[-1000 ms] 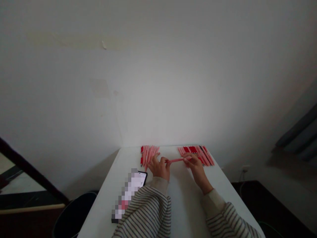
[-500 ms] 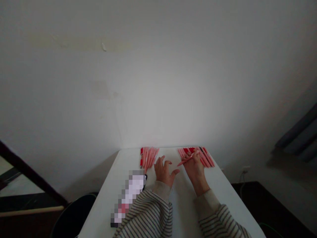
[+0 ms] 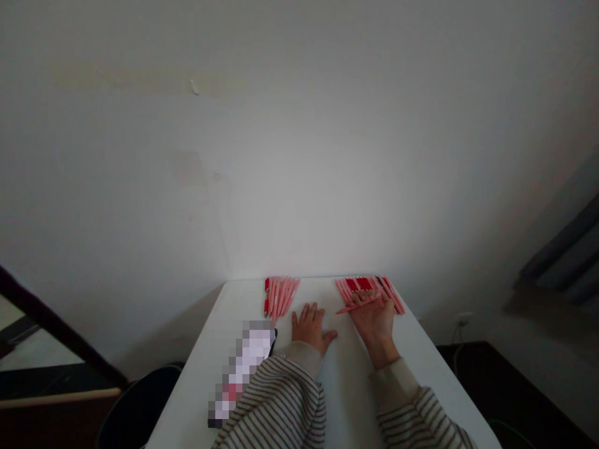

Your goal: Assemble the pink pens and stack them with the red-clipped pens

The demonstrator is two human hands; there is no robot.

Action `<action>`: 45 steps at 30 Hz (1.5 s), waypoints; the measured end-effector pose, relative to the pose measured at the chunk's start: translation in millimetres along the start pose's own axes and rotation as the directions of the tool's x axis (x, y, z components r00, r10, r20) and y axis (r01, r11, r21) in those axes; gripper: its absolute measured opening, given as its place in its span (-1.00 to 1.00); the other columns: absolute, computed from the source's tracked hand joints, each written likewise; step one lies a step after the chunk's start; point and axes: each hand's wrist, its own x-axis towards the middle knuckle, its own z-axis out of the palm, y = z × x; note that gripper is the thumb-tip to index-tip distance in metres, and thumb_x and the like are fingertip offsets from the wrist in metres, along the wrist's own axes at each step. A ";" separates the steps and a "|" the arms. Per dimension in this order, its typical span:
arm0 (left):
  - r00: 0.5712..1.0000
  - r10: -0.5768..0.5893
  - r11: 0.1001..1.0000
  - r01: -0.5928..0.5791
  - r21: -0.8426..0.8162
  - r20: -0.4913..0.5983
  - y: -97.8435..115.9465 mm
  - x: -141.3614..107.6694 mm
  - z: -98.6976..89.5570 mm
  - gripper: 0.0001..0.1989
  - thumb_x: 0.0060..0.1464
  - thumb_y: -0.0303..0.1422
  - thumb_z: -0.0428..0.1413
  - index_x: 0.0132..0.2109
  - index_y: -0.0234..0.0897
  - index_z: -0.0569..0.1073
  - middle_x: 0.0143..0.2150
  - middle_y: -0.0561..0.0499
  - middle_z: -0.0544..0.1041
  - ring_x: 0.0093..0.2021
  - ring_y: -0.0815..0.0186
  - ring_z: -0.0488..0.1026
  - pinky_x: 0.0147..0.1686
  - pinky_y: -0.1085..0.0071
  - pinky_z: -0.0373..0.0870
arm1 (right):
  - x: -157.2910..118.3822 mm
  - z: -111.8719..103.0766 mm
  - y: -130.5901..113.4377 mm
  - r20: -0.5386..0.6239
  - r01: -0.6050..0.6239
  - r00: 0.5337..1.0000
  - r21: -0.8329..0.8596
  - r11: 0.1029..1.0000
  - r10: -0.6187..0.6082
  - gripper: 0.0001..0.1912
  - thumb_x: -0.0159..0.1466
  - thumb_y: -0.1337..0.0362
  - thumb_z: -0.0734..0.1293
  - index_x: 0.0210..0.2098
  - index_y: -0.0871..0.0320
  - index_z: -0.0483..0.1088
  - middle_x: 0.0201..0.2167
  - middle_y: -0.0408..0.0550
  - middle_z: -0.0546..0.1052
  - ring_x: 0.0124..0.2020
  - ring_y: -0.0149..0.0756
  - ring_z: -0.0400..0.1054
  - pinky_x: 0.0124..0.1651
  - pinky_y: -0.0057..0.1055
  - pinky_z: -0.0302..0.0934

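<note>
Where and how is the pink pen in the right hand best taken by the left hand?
Probably by the tapered end of the pink pen, pinched from the left by the left hand. The pen is slim and lies across the right hand; this end sticks out past that hand toward the left, so it looks easiest to reach.

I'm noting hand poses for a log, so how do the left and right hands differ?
The left hand is palm down, while the right hand is turned palm up. The left hand looks empty; the right hand has a pink pen lying across it. Both come out of striped sleeves with plain cuffs.
</note>
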 end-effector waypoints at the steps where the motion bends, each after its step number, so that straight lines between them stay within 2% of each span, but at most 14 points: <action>1: 1.000 -0.005 1.000 0.005 0.000 -0.002 0.4 -0.2 -0.3 -0.37 0.01 -0.03 0.00 0.21 -0.12 0.23 0.36 -0.01 0.08 0.37 0.12 -0.07 0.30 -0.13 -0.23 | -0.3 0.1 0.4 0.010 0.012 1.000 -0.026 1.000 -0.012 -0.65 0.16 -0.01 0.08 -0.60 0.08 -0.01 -0.63 -0.24 0.15 -0.58 -0.40 0.08 -0.46 -0.34 0.15; 4: 1.000 -0.005 1.000 0.005 -0.002 0.003 1.8 -1.2 -2.0 -0.37 0.01 -0.04 0.00 0.22 -0.12 0.23 0.36 -0.02 0.08 0.36 0.12 -0.07 0.30 -0.12 -0.23 | -1.5 1.2 0.7 0.026 0.025 0.999 -0.059 0.998 -0.024 -0.63 0.17 -0.03 0.08 -0.60 0.08 0.01 -0.63 -0.24 0.17 -0.58 -0.38 0.09 -0.44 -0.32 0.16; 10: 1.000 -0.009 1.000 0.009 -0.005 0.010 3.2 -2.9 -5.7 -0.38 0.02 -0.05 -0.01 0.21 -0.13 0.23 0.36 -0.01 0.07 0.37 0.12 -0.07 0.30 -0.12 -0.23 | -2.7 2.7 0.6 -0.036 -0.078 0.996 0.139 0.987 0.084 -0.54 0.21 -0.15 0.08 -0.57 0.07 0.12 -0.59 -0.21 0.24 -0.55 -0.36 0.15 -0.41 -0.30 0.16; 14: 1.000 -0.011 1.000 0.011 -0.002 0.010 3.2 -2.7 -6.4 -0.38 0.01 -0.06 -0.01 0.21 -0.14 0.24 0.36 -0.01 0.08 0.36 0.12 -0.07 0.30 -0.11 -0.22 | -1.5 1.4 1.5 -0.062 -0.047 0.997 0.068 0.997 0.052 -0.58 0.21 -0.09 0.11 -0.58 0.07 0.10 -0.61 -0.21 0.23 -0.56 -0.36 0.14 -0.41 -0.31 0.14; 21: 0.999 -0.018 1.000 0.018 0.019 0.027 4.3 -2.6 -7.9 -0.38 0.02 -0.04 -0.03 0.22 -0.12 0.22 0.36 0.00 0.07 0.37 0.13 -0.07 0.31 -0.10 -0.21 | -1.5 3.0 0.7 0.033 0.027 0.999 -0.065 0.997 -0.025 -0.57 0.22 -0.10 0.08 -0.58 0.08 0.10 -0.61 -0.22 0.23 -0.56 -0.38 0.13 -0.43 -0.32 0.15; 24: 1.000 -0.010 1.000 0.010 0.015 0.022 4.6 -3.4 -8.5 -0.39 0.02 -0.05 -0.02 0.21 -0.11 0.23 0.36 0.00 0.08 0.36 0.12 -0.06 0.30 -0.11 -0.20 | -2.3 3.8 -0.2 0.023 0.007 1.000 -0.033 0.999 -0.006 -0.55 0.22 -0.12 0.08 -0.58 0.08 0.11 -0.61 -0.21 0.23 -0.56 -0.37 0.15 -0.41 -0.31 0.16; 29: 1.000 -0.011 1.000 0.011 -0.003 0.008 3.7 -3.4 -8.6 -0.39 0.02 -0.06 -0.01 0.20 -0.13 0.25 0.35 0.00 0.10 0.36 0.13 -0.05 0.31 -0.10 -0.21 | -2.0 3.6 -0.1 -0.002 -0.031 0.999 0.074 0.997 0.032 -0.64 0.20 0.00 0.15 -0.60 0.08 0.10 -0.62 -0.23 0.21 -0.57 -0.39 0.14 -0.42 -0.33 0.14; 35: 1.000 -0.009 1.000 0.009 -0.003 0.013 3.1 -2.5 -8.0 -0.39 0.01 -0.05 0.00 0.21 -0.12 0.24 0.36 0.00 0.08 0.36 0.14 -0.06 0.30 -0.10 -0.20 | -0.8 2.5 1.4 -0.005 -0.024 1.000 0.075 0.997 0.025 -0.52 0.23 -0.17 0.07 -0.56 0.08 0.14 -0.60 -0.21 0.23 -0.56 -0.38 0.15 -0.41 -0.31 0.16; 40: 1.000 -0.009 1.000 0.009 0.004 0.008 3.7 -2.9 -8.3 -0.38 0.01 -0.05 0.00 0.21 -0.13 0.24 0.36 0.01 0.09 0.36 0.13 -0.05 0.31 -0.10 -0.20 | -1.4 2.8 1.1 0.003 -0.040 0.999 0.048 0.998 0.040 -0.49 0.22 -0.21 0.05 -0.56 0.07 0.14 -0.60 -0.21 0.25 -0.55 -0.35 0.16 -0.38 -0.28 0.17; 42: 1.000 -0.012 1.000 0.012 0.002 0.015 3.8 -2.8 -8.2 -0.37 0.01 -0.04 0.00 0.21 -0.13 0.24 0.36 0.01 0.08 0.36 0.13 -0.06 0.31 -0.10 -0.21 | -2.6 4.0 0.1 0.000 -0.071 0.997 0.105 0.992 0.072 -0.52 0.22 -0.18 0.10 -0.56 0.07 0.15 -0.60 -0.22 0.26 -0.55 -0.37 0.16 -0.37 -0.30 0.17; 45: 1.000 -0.015 1.000 0.015 0.002 0.027 3.2 -2.5 -8.0 -0.37 0.00 -0.04 -0.01 0.21 -0.13 0.23 0.36 0.02 0.08 0.36 0.14 -0.06 0.31 -0.10 -0.21 | -4.3 5.7 -1.4 -0.007 -0.131 0.990 0.260 0.957 0.137 -0.64 0.20 -0.02 0.20 -0.56 0.09 0.18 -0.58 -0.24 0.28 -0.54 -0.41 0.18 -0.38 -0.35 0.16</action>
